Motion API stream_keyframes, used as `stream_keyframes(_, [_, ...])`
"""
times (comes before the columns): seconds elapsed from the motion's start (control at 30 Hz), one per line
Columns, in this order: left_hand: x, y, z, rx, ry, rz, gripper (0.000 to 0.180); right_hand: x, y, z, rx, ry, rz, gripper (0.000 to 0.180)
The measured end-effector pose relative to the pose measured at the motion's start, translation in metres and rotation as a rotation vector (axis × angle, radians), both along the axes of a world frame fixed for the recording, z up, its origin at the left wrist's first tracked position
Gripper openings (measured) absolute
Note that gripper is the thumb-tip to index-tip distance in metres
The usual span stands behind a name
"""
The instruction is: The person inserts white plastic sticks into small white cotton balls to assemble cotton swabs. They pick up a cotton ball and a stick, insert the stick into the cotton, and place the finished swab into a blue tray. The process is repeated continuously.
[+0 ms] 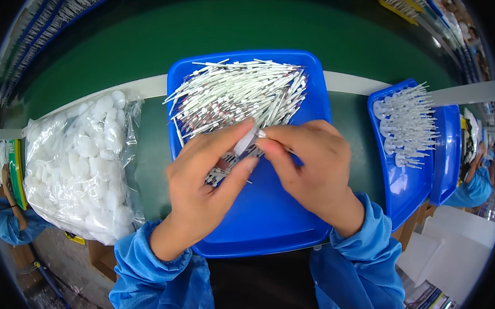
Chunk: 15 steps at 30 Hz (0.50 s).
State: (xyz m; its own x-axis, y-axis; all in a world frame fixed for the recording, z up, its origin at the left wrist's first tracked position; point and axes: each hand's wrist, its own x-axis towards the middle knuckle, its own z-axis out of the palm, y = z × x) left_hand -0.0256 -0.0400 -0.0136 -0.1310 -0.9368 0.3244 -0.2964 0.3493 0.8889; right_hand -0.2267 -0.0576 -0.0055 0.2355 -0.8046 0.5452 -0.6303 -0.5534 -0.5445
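Note:
Above the blue tray [265, 241], my two hands meet fingertip to fingertip. My left hand [204, 171] pinches a thin, translucent white plastic piece [244, 143] between thumb and forefinger. Closed beside it, my right hand [315, 164] grips a small white tip [261, 134]; the rest of that part is hidden by the fingers. A heap of thin white sticks [240, 92] with dark ends fills the far part of the tray. More grey-white sticks [218, 174] show under my left hand; whether they lie in the tray or in the palm, I cannot tell.
Left of the tray lies a clear bag [79, 164] of rounded white pieces. To the right, a second blue tray [401, 189] holds upright sticks with round white bases [405, 124]. Behind runs a green surface [210, 22] with a pale rail [356, 83]. Other people's blue sleeves show at both sides.

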Motion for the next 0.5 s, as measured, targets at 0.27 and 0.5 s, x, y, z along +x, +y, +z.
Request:
stream_keyframes(0.27, [0.000,-0.006,0.001,-0.021,0.049,0.000,0.051,-0.015,-0.007,0.000,0.308,-0.398,0.169,0.030])
stream_keyframes(0.5, [-0.004,-0.006,-0.003,-0.239,-0.119,0.010,0.051,-0.011,0.001,-0.002,0.510,-0.483,0.242,0.032])
